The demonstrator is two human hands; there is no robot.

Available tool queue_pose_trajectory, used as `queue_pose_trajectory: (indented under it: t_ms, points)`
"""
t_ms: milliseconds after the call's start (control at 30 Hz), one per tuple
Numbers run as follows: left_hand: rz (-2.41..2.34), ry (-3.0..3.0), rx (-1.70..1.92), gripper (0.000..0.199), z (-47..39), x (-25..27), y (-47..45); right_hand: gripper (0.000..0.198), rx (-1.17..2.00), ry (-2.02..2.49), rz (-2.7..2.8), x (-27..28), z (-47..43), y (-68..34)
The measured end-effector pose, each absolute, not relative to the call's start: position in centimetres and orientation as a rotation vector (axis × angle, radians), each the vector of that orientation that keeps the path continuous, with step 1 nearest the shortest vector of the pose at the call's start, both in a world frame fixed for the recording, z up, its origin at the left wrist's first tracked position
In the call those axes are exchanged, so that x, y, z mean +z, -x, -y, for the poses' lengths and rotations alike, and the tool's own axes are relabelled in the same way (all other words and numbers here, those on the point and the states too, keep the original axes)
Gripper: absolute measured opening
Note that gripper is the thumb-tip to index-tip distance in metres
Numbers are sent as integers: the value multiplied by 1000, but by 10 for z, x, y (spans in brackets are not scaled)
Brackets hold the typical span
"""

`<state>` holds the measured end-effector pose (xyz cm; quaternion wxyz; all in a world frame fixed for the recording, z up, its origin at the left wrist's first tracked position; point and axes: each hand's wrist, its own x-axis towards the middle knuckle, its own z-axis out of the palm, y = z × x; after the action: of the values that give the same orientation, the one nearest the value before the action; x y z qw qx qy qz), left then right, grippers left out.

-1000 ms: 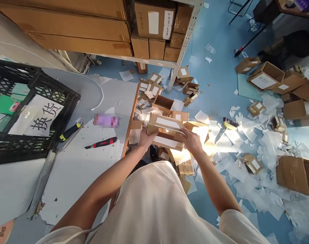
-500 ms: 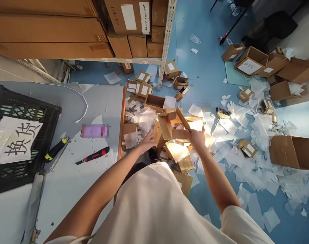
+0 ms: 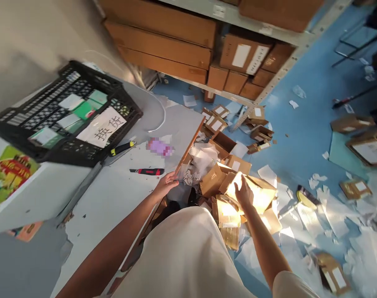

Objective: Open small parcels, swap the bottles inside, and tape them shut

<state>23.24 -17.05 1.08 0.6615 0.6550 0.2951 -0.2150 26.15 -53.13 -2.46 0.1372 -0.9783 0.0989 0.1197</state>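
1. Box point(image 3: 264, 190) in the sun sits just right of centre in the frame, in a messy heap of other boxes point(image 3: 213, 180).
2. Right hand point(image 3: 244, 192) is right at that box, fingers a bit spread. Can't tell if its grip is clamped on anything, way too much glare.
3. Left hand point(image 3: 166, 184) is near the middle of the frame, by the orange edge of the surface point(image 3: 114, 207). That grip's unclenched, fingers stretched out.
4. Red knife point(image 3: 149, 171) lies just left of that hand, blade pointing left. Pixelated purple thing point(image 3: 160, 147) above it, yellow knife point(image 3: 122, 149) up-left beside the black crate point(image 3: 72, 152).
5. Shelf point(image 3: 242, 21) with bigger boxes runs across the top.
6. Broom point(image 3: 306, 198) and loads of paper point(image 3: 311, 221) on the blue floor point(image 3: 300, 120), right side.
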Motion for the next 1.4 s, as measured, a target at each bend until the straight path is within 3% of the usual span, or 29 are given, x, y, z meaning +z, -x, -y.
queue_pose_trajectory:
  t_ms: [233,400,700,900,1100,1300,1400]
  points:
    - [-1103,-1531,-2,71,80,5,-141,47,318,2577,953,-30,320,-370]
    - [-1417,-1518,82,67,71,-6,-50,54,414,2551,1257,-52,215,-403]
    - [-1682,-1424,37,43,120,12,56,59,340,2585,1300,-89,184,-401]
    - [-1689,-1479,158,48,96,23,103,57,125,2550,1234,-61,181,-380]
    - [-1615,-1511,341,66,77,48,144,58,9,2109,1491,10,115,-307]
    - [-1768,-1350,638,64,105,50,253,51,587,1544,2333,73,2,-113]
    - [-1988,-1179,744,59,143,42,303,46,684,1287,2847,85,-17,-5]
